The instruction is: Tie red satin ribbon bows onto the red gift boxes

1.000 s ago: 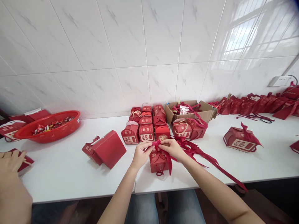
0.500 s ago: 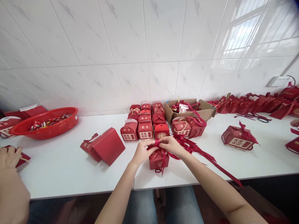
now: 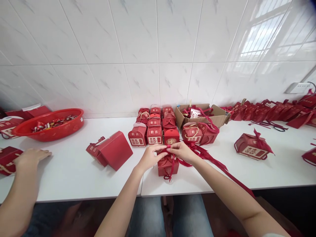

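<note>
A small red gift box (image 3: 168, 168) stands on the white table in front of me, near its front edge. Dark red ribbon (image 3: 172, 164) hangs from its top and down its front. My left hand (image 3: 152, 158) pinches the ribbon just above the box from the left. From the right, my right hand (image 3: 181, 152) pinches the same ribbon, its fingertips nearly meeting the left ones. The fingers partly hide the ribbon's knot or loop. Loose ribbons (image 3: 214, 164) trail over the table right of my right hand.
Behind stand rows of red boxes (image 3: 155, 135) and a cardboard box (image 3: 219, 115) of ribbons. Left are a larger red box (image 3: 116, 149), a red basin (image 3: 46, 134) of sweets and a co-worker's hand (image 3: 31, 156). Right are a ribboned box (image 3: 253, 146) and scissors (image 3: 280, 126).
My hands stay together at the ribbon, with fingertips slightly shifted. The co-worker's hand at left has moved right, reaching flat over the table. The whole view has shifted slightly.
</note>
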Demonstrator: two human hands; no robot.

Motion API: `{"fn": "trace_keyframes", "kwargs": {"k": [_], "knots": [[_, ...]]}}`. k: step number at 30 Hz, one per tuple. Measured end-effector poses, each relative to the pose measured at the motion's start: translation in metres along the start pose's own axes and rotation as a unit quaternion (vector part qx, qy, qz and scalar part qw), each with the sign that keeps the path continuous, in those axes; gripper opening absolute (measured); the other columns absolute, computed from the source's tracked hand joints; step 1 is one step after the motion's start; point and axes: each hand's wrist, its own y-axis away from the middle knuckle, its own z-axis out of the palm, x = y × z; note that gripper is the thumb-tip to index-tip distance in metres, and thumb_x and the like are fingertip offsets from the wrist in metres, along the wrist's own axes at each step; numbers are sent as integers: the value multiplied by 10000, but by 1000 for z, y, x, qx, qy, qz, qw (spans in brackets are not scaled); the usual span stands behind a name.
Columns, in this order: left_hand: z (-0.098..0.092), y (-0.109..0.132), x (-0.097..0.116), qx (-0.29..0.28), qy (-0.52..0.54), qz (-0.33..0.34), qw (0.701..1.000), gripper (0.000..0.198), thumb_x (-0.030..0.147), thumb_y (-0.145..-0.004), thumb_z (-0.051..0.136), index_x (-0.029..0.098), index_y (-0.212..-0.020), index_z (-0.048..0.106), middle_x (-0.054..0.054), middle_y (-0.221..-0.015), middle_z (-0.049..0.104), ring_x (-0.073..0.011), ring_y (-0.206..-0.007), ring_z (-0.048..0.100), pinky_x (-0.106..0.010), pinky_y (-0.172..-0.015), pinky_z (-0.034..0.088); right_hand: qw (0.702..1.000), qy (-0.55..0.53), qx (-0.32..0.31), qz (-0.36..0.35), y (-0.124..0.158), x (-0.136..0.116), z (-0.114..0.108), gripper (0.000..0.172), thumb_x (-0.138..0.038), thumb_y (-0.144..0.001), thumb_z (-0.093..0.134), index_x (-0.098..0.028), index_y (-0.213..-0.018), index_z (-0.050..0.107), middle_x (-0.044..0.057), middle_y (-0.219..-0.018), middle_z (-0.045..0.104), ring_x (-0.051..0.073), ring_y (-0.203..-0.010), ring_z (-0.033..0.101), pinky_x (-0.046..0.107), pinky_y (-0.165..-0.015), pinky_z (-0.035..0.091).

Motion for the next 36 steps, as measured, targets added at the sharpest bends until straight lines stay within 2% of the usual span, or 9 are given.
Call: {"fn": "trace_keyframes", "kwargs": {"k": [3, 8, 13, 20, 26, 29, 36], "knots": [[2, 3, -1, 39, 47, -24, 998, 252, 321, -784, 646, 187, -996, 670, -76, -986, 695, -195, -873, 653, -326, -811, 520, 1000, -7, -1, 4, 0, -1, 1, 354, -480, -700, 717, -128, -688, 683, -11, -499, 585, 71, -429, 495, 212, -460, 380], [7, 4, 0, 56, 68, -55, 995, 189, 334, -784, 634, 178, -888, 610, -46, -834, 686, -177, -798, 647, -301, -759, 500, 1000, -16, 6, 4, 3, -5, 3, 345, -468, -684, 728, -126, -713, 699, -15, -521, 580, 69, -440, 486, 223, -476, 388], [12, 2, 4, 80, 95, -86, 988, 222, 335, -798, 616, 203, -942, 509, 7, -713, 672, -158, -729, 643, -282, -735, 467, 1000, -11, 24, 4, 5, -9, 5, 337, -442, -669, 741, -117, -752, 708, -22, -517, 557, 69, -444, 475, 222, -462, 383], [16, 1, 3, 69, 97, -88, 989, 227, 326, -804, 605, 207, -969, 505, 12, -705, 658, -155, -709, 638, -270, -697, 470, 1000, 4, 6, -4, 10, -14, 6, 368, -462, -712, 705, -115, -834, 714, 3, -604, 615, 86, -515, 537, 227, -511, 433], [17, 1, 5, 69, 71, -68, 993, 232, 311, -805, 607, 214, -981, 490, 22, -694, 643, -152, -713, 632, -269, -701, 471, 1000, 7, -1, -12, 10, -14, 5, 381, -497, -741, 672, -121, -798, 684, -7, -585, 596, 88, -508, 546, 216, -490, 424], [16, 3, 4, 47, 82, -79, 992, 272, 305, -791, 629, 216, -1005, 486, 4, -762, 679, -156, -763, 643, -272, -730, 475, 1000, -3, -6, -10, 9, -12, 5, 376, -499, -740, 674, -126, -783, 672, -13, -567, 595, 86, -494, 543, 211, -482, 416], [14, 5, -3, 43, 126, -110, 985, 371, 338, -716, 717, 209, -981, 492, -2, -785, 680, -157, -770, 640, -279, -744, 479, 1000, 10, 3, -13, 9, -10, 5, 363, -487, -742, 679, -124, -769, 667, -6, -555, 610, 91, -485, 546, 218, -487, 423]]}}
